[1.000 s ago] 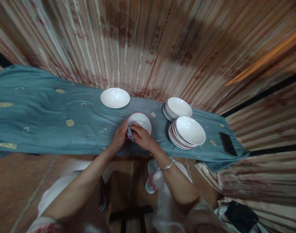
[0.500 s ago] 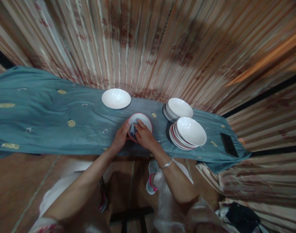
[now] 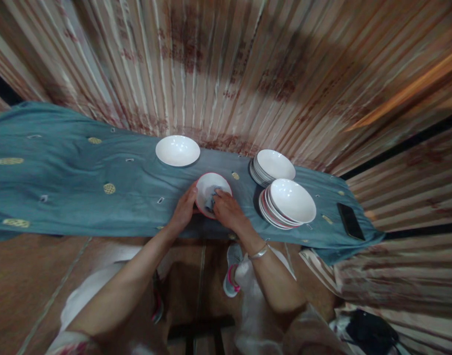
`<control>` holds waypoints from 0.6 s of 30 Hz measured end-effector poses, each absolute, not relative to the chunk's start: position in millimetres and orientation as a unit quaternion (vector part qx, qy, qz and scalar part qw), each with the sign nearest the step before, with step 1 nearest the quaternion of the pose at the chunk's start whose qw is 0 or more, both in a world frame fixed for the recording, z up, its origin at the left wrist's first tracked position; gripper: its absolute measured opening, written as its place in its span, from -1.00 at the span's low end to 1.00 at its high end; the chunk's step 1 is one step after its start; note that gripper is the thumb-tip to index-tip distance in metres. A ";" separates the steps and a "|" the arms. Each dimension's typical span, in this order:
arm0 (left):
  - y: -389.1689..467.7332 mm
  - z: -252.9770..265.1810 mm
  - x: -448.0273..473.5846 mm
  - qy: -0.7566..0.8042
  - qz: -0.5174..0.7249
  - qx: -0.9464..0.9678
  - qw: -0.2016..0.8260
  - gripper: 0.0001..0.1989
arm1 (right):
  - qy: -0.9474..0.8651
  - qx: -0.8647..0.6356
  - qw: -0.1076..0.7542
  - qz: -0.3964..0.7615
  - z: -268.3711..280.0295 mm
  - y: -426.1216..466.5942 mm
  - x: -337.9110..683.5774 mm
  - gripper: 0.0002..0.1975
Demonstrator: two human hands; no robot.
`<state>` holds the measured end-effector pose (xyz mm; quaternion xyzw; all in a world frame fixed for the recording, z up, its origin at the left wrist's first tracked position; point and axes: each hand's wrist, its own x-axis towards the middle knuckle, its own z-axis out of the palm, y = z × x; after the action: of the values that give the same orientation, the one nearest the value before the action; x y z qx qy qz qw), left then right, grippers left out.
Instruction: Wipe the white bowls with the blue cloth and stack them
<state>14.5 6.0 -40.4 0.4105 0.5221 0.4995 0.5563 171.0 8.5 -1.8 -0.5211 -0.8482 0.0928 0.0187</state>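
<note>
A white bowl with a red rim point(image 3: 206, 190) is tilted near the front edge of the table. My left hand point(image 3: 184, 207) grips its left side, thumb at the rim. Inside the bowl, my right hand point(image 3: 228, 209) presses a bunched grey-blue cloth point(image 3: 210, 201) against the inner surface; the fingers cover much of the cloth. Behind the bowl, to the left, lies a single white plate point(image 3: 177, 150). To the right stand two stacks: a rear stack of white dishes point(image 3: 275, 165) and a front stack point(image 3: 292, 201) with some red-edged pieces among the white.
A teal patterned cloth point(image 3: 74, 187) covers the long narrow table. A black phone point(image 3: 350, 221) lies at its right end. A pleated curtain point(image 3: 218, 74) hangs right behind the table. Below are my legs and a dark stool or bar point(image 3: 202, 328).
My right hand has slid right with the cloth inside the bowl, uncovering more of the bowl's left inner side. My left hand keeps its hold on the bowl.
</note>
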 end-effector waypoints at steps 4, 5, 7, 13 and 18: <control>6.3 -41.0 15.2 0.524 0.499 0.415 0.551 -0.47 | -0.842 -0.526 -0.001 0.124 7.6 6.7 175.9 -0.70; 6.5 -41.1 15.2 0.525 0.498 0.417 0.550 -0.46 | -0.843 -0.522 0.000 0.132 8.9 6.4 176.9 -0.70; 6.8 -41.2 15.1 0.523 0.498 0.422 0.548 -0.46 | -0.848 -0.509 0.004 0.145 10.4 6.0 178.5 -0.71; 8.2 -42.2 14.4 0.527 0.489 0.427 0.548 -0.40 | -0.856 -0.478 0.009 0.197 13.7 4.7 181.8 -0.75; 10.4 -46.3 13.8 0.521 0.510 0.453 0.513 -0.34 | -0.860 -0.428 0.078 0.266 13.4 3.3 182.7 -0.81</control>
<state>13.8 10.4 -46.3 0.4528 0.5209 0.5103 0.5131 182.7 3.3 13.4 -0.4283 -0.8599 0.2664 0.0781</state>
